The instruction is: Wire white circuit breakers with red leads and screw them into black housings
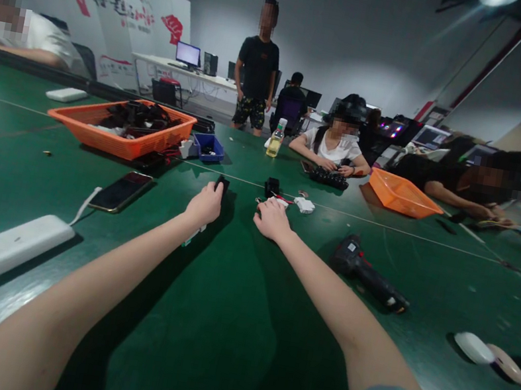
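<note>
My left hand (pixel 206 203) is closed round a small black block-like object (pixel 222 184), held just above the green table; its kind is not clear. Something pale with a bit of green shows under the left wrist. To the right, my right hand (pixel 272 218) reaches down to the tabletop, fingers curled and pressed together beside a small white part (pixel 280 202). What those fingers grip is hidden. Just beyond them lie a black box-shaped piece (pixel 272 187) with red wire near it and a second white part (pixel 304 205).
An orange basket (pixel 113 141) of black parts and a blue bin (pixel 209 148) stand at the left, near a phone (pixel 122 191) and a white power strip (pixel 2 257). At the right lie a black power tool (pixel 367 274) and another orange basket (pixel 404 197). Several people are around; a bottle (pixel 275 140) stands ahead.
</note>
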Tool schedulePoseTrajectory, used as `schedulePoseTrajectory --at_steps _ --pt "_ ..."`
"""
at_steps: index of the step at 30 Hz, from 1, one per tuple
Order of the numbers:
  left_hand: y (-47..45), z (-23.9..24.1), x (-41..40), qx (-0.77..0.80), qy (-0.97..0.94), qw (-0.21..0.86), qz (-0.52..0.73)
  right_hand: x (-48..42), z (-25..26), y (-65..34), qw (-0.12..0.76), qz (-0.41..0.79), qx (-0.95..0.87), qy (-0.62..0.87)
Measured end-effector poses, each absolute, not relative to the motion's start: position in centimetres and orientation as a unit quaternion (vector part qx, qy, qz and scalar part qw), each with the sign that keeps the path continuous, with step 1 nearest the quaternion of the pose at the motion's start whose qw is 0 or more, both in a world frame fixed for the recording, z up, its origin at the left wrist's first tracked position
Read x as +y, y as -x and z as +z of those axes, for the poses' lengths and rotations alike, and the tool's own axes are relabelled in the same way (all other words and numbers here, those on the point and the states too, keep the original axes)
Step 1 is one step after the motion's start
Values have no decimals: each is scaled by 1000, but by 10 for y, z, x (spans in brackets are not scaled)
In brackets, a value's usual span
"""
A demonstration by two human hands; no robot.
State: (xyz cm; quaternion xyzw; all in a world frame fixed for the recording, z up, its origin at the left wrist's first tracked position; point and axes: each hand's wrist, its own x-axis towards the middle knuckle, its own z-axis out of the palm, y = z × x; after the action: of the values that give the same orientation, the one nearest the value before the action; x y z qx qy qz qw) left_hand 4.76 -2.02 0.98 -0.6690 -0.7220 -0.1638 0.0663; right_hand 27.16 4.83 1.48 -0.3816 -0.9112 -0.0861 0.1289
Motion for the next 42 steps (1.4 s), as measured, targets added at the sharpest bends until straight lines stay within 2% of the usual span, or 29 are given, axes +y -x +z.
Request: schedulePoseTrajectory --at_steps 14,22,26,33,42 --pt "-48 13 -21 -721 670 55 -167 -3 35 -339 137 -16 -903 406" --pt "-47 14 -24 -723 667 51 -173 -102 38 -391 146 34 -939 308" --pt "-47 14 -25 -721 669 51 -171 -121 37 -397 139 40 -947 287" --pt "-51 18 -28 -722 667 52 -178 -52 48 -366 171 -27 -935 311" --pt "-52 19 -31 -737 645 64 -191 73 38 -273 133 -100 -916 365"
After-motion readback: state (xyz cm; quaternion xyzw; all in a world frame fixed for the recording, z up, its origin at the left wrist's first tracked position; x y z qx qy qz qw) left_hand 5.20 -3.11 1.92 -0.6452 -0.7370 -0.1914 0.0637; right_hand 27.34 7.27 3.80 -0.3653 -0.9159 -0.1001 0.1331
